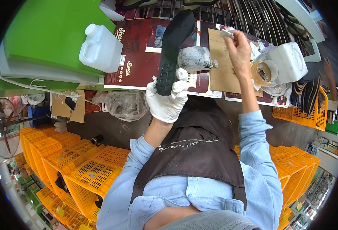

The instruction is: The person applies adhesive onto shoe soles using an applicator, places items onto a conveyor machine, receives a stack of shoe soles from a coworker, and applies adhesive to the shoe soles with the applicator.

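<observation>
A pale mask (pixel 215 221) is closest to me, and past it my gloved left hand (pixel 165 104) holds tight to a black shoe sole (pixel 173 53) over the dark red board (pixel 138 51), while my bare right hand (pixel 239 55) pinches a white scrap (pixel 226 33).

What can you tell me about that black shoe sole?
The black shoe sole is long, curved, and looks like rubber or foam. Small rectangular recesses mark its near end, which the white-gloved left hand grips. It slants away from the person, far end leaning right; whether it touches the pale roll is unclear.
</observation>
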`<state>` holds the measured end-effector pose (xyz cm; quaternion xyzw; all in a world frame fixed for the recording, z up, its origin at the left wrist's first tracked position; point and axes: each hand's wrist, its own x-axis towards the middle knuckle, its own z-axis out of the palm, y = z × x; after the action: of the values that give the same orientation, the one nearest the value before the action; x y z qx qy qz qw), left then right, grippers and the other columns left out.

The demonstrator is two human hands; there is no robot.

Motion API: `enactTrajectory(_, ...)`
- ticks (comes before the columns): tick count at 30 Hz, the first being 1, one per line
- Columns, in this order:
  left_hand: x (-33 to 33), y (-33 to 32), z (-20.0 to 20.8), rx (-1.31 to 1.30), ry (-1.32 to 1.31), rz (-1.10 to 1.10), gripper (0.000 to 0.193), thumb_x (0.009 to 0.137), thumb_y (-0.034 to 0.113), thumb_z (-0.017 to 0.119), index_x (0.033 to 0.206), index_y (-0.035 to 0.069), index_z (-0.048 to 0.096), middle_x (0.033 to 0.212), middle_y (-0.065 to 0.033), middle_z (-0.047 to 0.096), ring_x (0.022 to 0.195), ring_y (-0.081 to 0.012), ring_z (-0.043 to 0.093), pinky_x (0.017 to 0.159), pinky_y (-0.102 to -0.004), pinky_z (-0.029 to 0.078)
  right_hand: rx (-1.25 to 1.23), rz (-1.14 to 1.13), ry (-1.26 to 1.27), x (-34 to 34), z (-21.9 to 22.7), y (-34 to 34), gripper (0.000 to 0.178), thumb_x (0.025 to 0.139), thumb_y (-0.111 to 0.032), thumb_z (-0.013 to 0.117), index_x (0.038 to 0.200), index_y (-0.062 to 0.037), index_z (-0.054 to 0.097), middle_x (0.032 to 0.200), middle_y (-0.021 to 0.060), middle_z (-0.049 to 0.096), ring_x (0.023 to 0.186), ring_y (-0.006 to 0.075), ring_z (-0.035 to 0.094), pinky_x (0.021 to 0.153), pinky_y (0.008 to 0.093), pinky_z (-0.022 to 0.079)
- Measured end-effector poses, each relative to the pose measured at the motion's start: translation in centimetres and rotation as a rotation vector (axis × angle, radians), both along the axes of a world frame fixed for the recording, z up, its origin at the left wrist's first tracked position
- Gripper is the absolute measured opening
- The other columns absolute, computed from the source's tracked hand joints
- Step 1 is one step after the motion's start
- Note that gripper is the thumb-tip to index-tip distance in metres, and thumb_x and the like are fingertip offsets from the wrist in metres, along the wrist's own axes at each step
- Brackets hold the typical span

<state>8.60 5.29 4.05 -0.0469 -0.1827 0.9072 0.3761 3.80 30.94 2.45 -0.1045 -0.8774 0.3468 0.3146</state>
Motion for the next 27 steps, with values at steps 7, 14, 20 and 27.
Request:
enactTrajectory(7,0.3,1.4,0.4,-0.016,-0.016,-0.001,0.049,0.074,0.015,0.066,0.111,-0.003,0.038,0.099,-0.0109,0.042,0.075,-0.0159,0.046,0.059,-0.0274,0.038,-0.622,0.381,0.209,4.4,3.1,-9.4,0.021,0.081,-0.001,0.069,0.097,-0.0014,0.056,0.081,-0.0017,0.058,0.067,0.0028,0.052,0.057,0.0171,0.043)
enactTrajectory(14,1.2,1.9,0.3,-0.026,0.013,-0.038,0.06,0.08,0.023,0.064,0.119,-0.01,0.034,0.103,-0.0151,0.043,0.077,-0.0171,0.046,0.06,-0.0276,0.043,-0.508,0.339,0.366,2.5,1.3,-9.5,0.018,0.076,0.002,0.071,0.087,-0.0032,0.058,0.083,0.0011,0.053,0.065,0.0064,0.05,0.057,0.0205,0.042)
enactTrajectory(20,1.6,2.0,0.7,0.008,-0.012,-0.081,0.054,0.08,0.022,0.054,0.122,-0.01,0.042,0.108,-0.0252,0.046,0.079,-0.0261,0.051,0.065,-0.0308,0.055,-0.574,0.324,0.403,2.4,1.4,-8.5,0.016,0.078,0.004,0.07,0.085,-0.003,0.057,0.085,0.0008,0.051,0.067,0.0064,0.051,0.057,0.0199,0.042)
enactTrajectory(27,2.4,1.6,0.6,-0.046,-0.056,-0.077,0.053,0.08,0.022,0.054,0.122,-0.009,0.043,0.108,-0.0257,0.046,0.077,-0.0266,0.052,0.065,-0.0313,0.056,-0.556,0.164,0.426,1.4,0.2,-6.1,0.013,0.081,-0.002,0.07,0.084,-0.0043,0.058,0.081,-0.0013,0.053,0.064,0.0039,0.051,0.055,0.0188,0.041)
